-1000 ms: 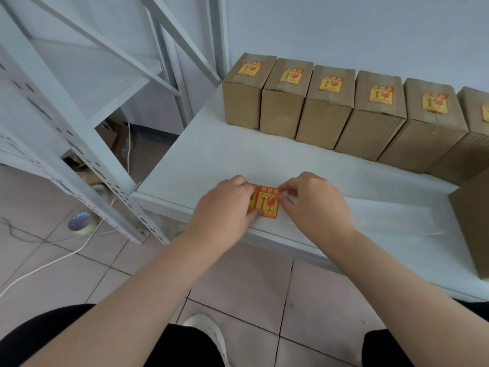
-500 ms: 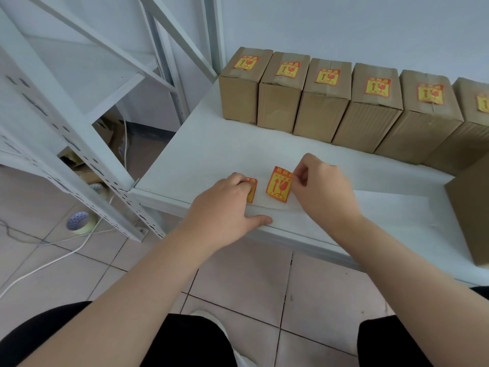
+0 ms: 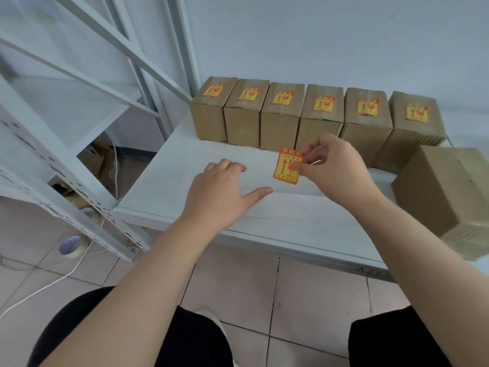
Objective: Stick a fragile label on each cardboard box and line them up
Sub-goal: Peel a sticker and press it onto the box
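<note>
R hand (image 3: 336, 168) pinches the fragile label (image 3: 287, 166) betw thumb & fingertips, printed side toward the camera, held up off the white worktop (image 3: 169, 186), just in front of the box row. L hand (image 3: 222, 192) lies flat on the worktop, fingers relaxed, gripping nothing. Six labelled boxes (image 3: 280, 128) stand side by side along the back, sticker on top of each. Seventh box (image 3: 447, 192) at far right, nearer the front edge, no label visible. Tape roll (image 3: 72, 245) on the floor, left

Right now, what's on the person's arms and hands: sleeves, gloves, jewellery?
Nothing worn: left hand and right hand are bare, no gloves, rings or watch visible. No sleeve in frame on left forearm or right forearm. Below them, black clothing on the lap.
</note>
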